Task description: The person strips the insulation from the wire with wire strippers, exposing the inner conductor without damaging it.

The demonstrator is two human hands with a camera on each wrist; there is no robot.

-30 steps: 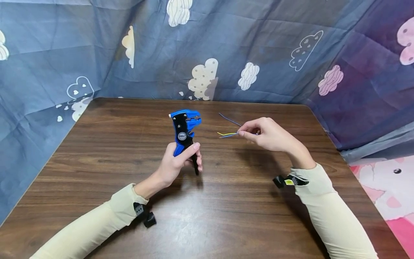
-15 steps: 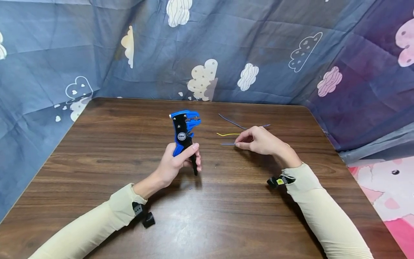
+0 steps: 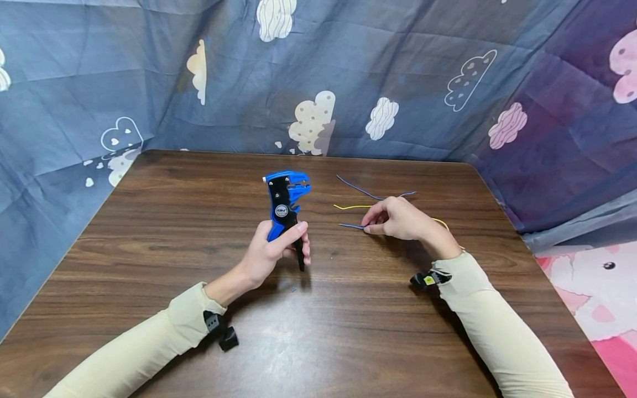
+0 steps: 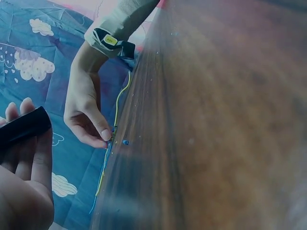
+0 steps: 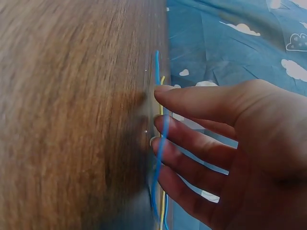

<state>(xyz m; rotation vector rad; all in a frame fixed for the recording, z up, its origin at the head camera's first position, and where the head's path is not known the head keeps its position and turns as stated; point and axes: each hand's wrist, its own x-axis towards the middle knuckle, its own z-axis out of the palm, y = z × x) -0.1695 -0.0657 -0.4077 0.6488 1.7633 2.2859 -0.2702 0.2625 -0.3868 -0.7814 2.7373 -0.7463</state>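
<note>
My left hand (image 3: pixel 271 251) grips a blue and black wire stripper (image 3: pixel 281 199), held upright with its head at the top and its jaws facing right. In the left wrist view one black handle (image 4: pixel 24 127) crosses the fingers. Low over the table, my right hand (image 3: pixel 398 218) pinches a short blue wire (image 3: pixel 351 225) between thumb and index finger. The other fingers are bent loosely, and the blue wire (image 5: pixel 157 187) runs past them in the right wrist view. Just beyond lie a yellow wire (image 3: pixel 354 207) and another blue wire (image 3: pixel 359 188), both partly hidden by the right hand.
The brown wooden table (image 3: pixel 149 232) meets a dark blue cloud-print curtain (image 3: pixel 234 77) at its far edge. A tiny blue scrap (image 3: pixel 294 289) lies near the left wrist. A pink and white print (image 3: pixel 592 287) hangs beyond the right edge.
The right hand has come down toward me onto the table. The bundled wires have spread apart; the yellow and far blue ones now lie loose. The left hand with the wire stripper has barely moved.
</note>
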